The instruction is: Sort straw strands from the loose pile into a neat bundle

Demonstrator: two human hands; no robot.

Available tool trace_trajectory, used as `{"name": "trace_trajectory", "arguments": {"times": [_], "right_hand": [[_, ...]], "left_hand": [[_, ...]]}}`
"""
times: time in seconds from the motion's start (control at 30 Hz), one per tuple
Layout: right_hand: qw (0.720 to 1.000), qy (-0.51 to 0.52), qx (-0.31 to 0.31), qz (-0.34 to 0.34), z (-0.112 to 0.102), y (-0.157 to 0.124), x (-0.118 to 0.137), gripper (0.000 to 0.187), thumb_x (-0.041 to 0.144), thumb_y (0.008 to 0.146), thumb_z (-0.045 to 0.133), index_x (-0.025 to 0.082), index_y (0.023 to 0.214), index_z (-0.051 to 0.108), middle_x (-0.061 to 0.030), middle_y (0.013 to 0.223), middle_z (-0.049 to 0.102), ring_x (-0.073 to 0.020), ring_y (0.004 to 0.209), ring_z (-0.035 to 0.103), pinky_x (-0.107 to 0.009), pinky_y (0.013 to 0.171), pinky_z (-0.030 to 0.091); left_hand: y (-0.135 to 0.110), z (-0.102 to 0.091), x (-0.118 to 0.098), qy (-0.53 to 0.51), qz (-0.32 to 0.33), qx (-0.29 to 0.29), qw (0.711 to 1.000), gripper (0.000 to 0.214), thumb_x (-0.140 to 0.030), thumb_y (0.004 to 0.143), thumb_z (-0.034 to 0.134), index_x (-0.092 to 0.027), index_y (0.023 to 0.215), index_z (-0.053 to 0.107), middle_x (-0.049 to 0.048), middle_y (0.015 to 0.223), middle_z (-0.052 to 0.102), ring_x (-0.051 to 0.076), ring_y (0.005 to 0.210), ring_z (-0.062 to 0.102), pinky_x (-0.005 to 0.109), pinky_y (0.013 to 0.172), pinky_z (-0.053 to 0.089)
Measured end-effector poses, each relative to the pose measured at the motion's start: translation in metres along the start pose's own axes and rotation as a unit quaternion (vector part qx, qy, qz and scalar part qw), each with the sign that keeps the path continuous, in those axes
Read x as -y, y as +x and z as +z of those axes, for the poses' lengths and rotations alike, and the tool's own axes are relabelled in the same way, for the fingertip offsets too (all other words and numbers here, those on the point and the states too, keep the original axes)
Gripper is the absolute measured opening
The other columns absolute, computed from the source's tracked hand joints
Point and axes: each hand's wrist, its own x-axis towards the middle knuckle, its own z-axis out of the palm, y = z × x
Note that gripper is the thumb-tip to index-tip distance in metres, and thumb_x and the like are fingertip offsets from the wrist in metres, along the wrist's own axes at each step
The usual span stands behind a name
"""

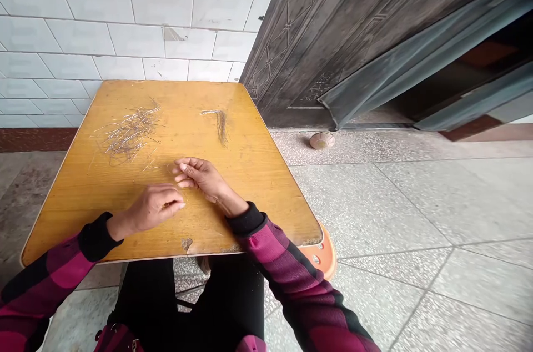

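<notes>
My left hand (156,206) is held low above the wooden table (258,196), its thumb and forefinger pinched together. What it pinches is too fine to make out. Just right of it and slightly farther off, my right hand (200,179) has its thumb pressed to its curled fingers. A faint, thin wire seems to show at those fingertips. Beyond my hands, a loose, tangled pile of thin wires (132,132) lies at the left, with a few stray pieces (150,164) nearer to me. A smaller, neater bundle of bent wires (222,127) rests at the right.
A white tiled wall (120,38) stands behind the table. To the right are a dark carved door (300,35) and a grey-green curtain (387,63). A worn ball (322,140) lies on the tiled floor, and an orange stool (327,255) sticks out beneath the table's right corner.
</notes>
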Motion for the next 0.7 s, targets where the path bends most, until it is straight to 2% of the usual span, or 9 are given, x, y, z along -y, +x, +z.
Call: {"name": "trace_trajectory", "arguments": {"times": [0.13, 0.2, 0.27, 0.37, 0.43, 0.5, 0.57, 0.63, 0.7], "right_hand": [[0.998, 0.043, 0.038, 0.022, 0.001, -0.003, 0.003, 0.021, 0.032, 0.076, 0.075, 0.012, 0.081, 0.069, -0.0007, 0.072, 0.070, -0.0054, 0.060, 0.065, -0.013, 0.057, 0.055], [0.996, 0.062, 0.056, 0.038, 0.000, -0.005, 0.007, 0.019, 0.030, 0.077, 0.075, 0.012, 0.079, 0.069, -0.0003, 0.069, 0.070, -0.0057, 0.058, 0.064, -0.013, 0.054, 0.055], [0.993, 0.076, 0.072, 0.054, -0.001, -0.007, 0.010, 0.017, 0.029, 0.078, 0.074, 0.012, 0.078, 0.069, -0.0003, 0.068, 0.070, -0.0062, 0.056, 0.064, -0.014, 0.053, 0.054], [0.985, 0.089, 0.118, 0.091, -0.001, -0.009, 0.009, 0.017, 0.028, 0.080, 0.072, 0.011, 0.077, 0.067, -0.0008, 0.064, 0.069, -0.0064, 0.053, 0.063, -0.015, 0.051, 0.053], [0.977, 0.097, 0.149, 0.117, 0.001, -0.010, 0.006, 0.018, 0.028, 0.080, 0.072, 0.011, 0.076, 0.067, -0.0007, 0.062, 0.069, -0.0065, 0.052, 0.063, -0.014, 0.050, 0.052], [0.972, 0.096, 0.166, 0.138, 0.003, -0.011, 0.002, 0.019, 0.029, 0.078, 0.074, 0.012, 0.076, 0.066, -0.0003, 0.063, 0.069, -0.0063, 0.052, 0.062, -0.014, 0.049, 0.050], [0.969, 0.053, 0.185, 0.155, 0.003, -0.012, 0.001, 0.024, 0.034, 0.077, 0.074, 0.011, 0.078, 0.067, -0.0008, 0.063, 0.069, -0.0062, 0.051, 0.061, -0.014, 0.048, 0.049], [0.967, -0.038, 0.200, 0.155, -0.002, -0.012, 0.005, 0.031, 0.041, 0.078, 0.073, 0.010, 0.079, 0.068, -0.0026, 0.064, 0.069, -0.0069, 0.052, 0.062, -0.015, 0.049, 0.049], [0.968, -0.120, 0.183, 0.123, -0.010, -0.011, 0.014, 0.038, 0.047, 0.077, 0.072, 0.009, 0.077, 0.069, -0.0032, 0.063, 0.069, -0.0074, 0.053, 0.063, -0.015, 0.049, 0.049]], "left_hand": [[-0.003, 0.008, -0.003, 0.048, 0.064, 0.041, 0.996, 0.011, -0.019, 0.088, 0.055, -0.018, 0.080, 0.062, 0.0039, 0.074, 0.065, 0.014, 0.069, 0.058, 0.028, 0.067, 0.046], [-0.002, 0.002, -0.005, 0.045, 0.062, 0.004, 0.997, 0.010, -0.018, 0.088, 0.054, -0.018, 0.080, 0.061, 0.0030, 0.072, 0.063, 0.014, 0.068, 0.058, 0.027, 0.065, 0.046], [-0.001, -0.007, -0.007, 0.046, 0.045, -0.066, 0.996, 0.006, -0.015, 0.088, 0.055, -0.018, 0.086, 0.060, 0.0023, 0.074, 0.061, 0.013, 0.066, 0.057, 0.026, 0.063, 0.047], [0.000, -0.019, -0.003, 0.073, 0.031, -0.143, 0.987, 0.020, -0.014, 0.085, 0.060, -0.018, 0.105, 0.060, 0.0049, 0.090, 0.060, 0.013, 0.075, 0.058, 0.026, 0.066, 0.049], [0.001, -0.022, 0.002, 0.081, 0.051, -0.147, 0.985, 0.025, -0.013, 0.085, 0.059, -0.021, 0.109, 0.062, 0.0062, 0.098, 0.059, 0.014, 0.082, 0.059, 0.027, 0.070, 0.050], [0.002, -0.023, 0.004, 0.063, 0.073, -0.131, 0.987, 0.022, -0.012, 0.087, 0.057, -0.022, 0.104, 0.066, 0.0064, 0.101, 0.059, 0.013, 0.084, 0.060, 0.027, 0.070, 0.050], [0.002, -0.024, 0.002, 0.036, 0.080, -0.118, 0.989, 0.019, -0.012, 0.087, 0.056, -0.022, 0.098, 0.067, 0.0066, 0.102, 0.062, 0.013, 0.083, 0.060, 0.027, 0.071, 0.050], [0.003, -0.028, -0.005, -0.001, 0.067, -0.106, 0.992, 0.014, -0.014, 0.087, 0.057, -0.021, 0.093, 0.067, 0.0063, 0.098, 0.066, 0.015, 0.085, 0.060, 0.031, 0.076, 0.049], [0.004, -0.033, -0.011, -0.064, 0.009, -0.087, 0.994, 0.011, -0.018, 0.089, 0.055, -0.020, 0.089, 0.065, 0.0055, 0.089, 0.068, 0.016, 0.083, 0.061, 0.032, 0.078, 0.048]]}}
